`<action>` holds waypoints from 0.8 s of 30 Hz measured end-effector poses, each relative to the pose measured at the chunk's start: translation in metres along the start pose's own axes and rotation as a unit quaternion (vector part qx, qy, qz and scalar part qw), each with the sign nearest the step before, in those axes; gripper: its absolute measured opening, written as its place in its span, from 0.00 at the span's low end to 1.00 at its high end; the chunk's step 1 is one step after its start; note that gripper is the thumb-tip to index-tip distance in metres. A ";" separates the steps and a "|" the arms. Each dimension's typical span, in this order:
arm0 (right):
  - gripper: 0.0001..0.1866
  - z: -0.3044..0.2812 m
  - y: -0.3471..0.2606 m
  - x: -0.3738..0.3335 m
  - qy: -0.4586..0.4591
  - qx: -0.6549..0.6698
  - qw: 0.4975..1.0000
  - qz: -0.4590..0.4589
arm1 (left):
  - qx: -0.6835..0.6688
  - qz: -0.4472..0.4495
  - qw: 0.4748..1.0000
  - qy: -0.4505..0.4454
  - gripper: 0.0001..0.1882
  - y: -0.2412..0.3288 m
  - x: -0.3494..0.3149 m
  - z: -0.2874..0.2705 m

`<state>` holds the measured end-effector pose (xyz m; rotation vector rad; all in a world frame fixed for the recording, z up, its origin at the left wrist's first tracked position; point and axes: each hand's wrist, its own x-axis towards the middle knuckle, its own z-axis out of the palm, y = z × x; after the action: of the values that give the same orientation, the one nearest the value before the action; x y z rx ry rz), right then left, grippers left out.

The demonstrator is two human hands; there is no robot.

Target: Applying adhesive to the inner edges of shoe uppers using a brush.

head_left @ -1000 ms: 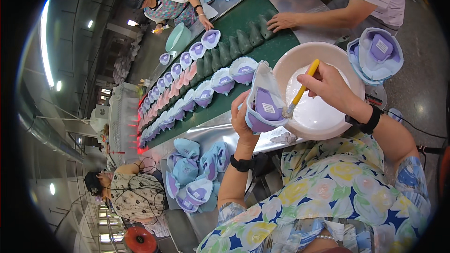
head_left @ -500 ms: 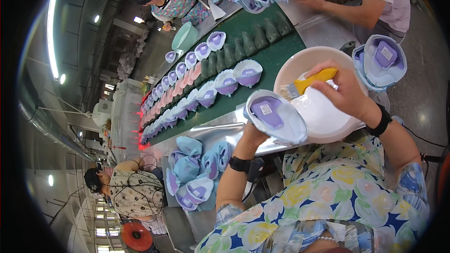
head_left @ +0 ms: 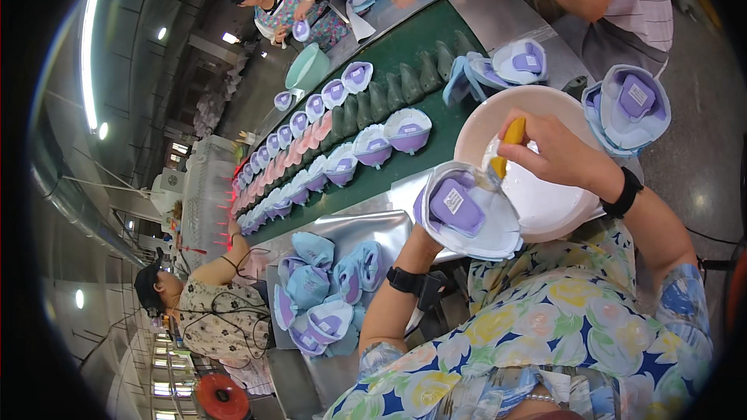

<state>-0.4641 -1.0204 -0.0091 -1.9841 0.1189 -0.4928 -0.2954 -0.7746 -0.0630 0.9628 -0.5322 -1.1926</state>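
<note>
My left hand (head_left: 424, 246) is closed around the underside of a light blue shoe upper (head_left: 457, 208), its opening tipped up to show a purple insole with a white label. In my right hand (head_left: 559, 152) is a paint brush with a yellow handle (head_left: 513, 132). The brush stands steeply, its tip at the upper's rim; the bristles are mostly hidden. Behind and below the brush sits a pale pink basin (head_left: 471, 120) of white liquid. Beyond the basin lie several light blue uppers (head_left: 517, 62), and another stack of uppers (head_left: 636, 105) sits to its right.
A green conveyor belt (head_left: 424, 120) carries rows of shoe uppers (head_left: 372, 144) and dark foot-shaped lasts (head_left: 408, 82). A pile of uppers (head_left: 315, 284) fills a metal tray at left. A green basin (head_left: 308, 66) stands across the belt. Co-workers are at the far side and lower left.
My right hand has swung the brush upright, its tip now at the upper's rim; the upper has shifted slightly right and down. Uppers now lie beyond the basin, and a co-worker's hand has drawn back.
</note>
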 end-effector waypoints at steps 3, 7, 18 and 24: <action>0.08 -0.011 -0.002 -0.010 -0.024 -0.013 1.000 0.012 | 0.121 0.012 0.991 0.047 0.25 0.000 -0.005 -0.013; 0.09 -0.003 -0.004 -0.012 0.081 -0.029 0.989 -0.123 | 0.014 -0.070 0.992 0.101 0.26 0.012 0.006 0.007; 0.11 -0.008 0.002 -0.036 -0.072 -0.034 0.990 -0.118 | -0.041 0.061 0.991 0.113 0.20 -0.001 0.007 -0.015; 0.09 -0.025 0.012 -0.048 0.037 0.065 0.997 0.013 | 0.074 0.110 0.970 0.205 0.16 0.007 -0.006 -0.083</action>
<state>-0.5164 -1.0323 -0.0243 -1.8361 0.1543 -0.5445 -0.2281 -0.7401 -0.0995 1.2080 -0.3857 -0.7336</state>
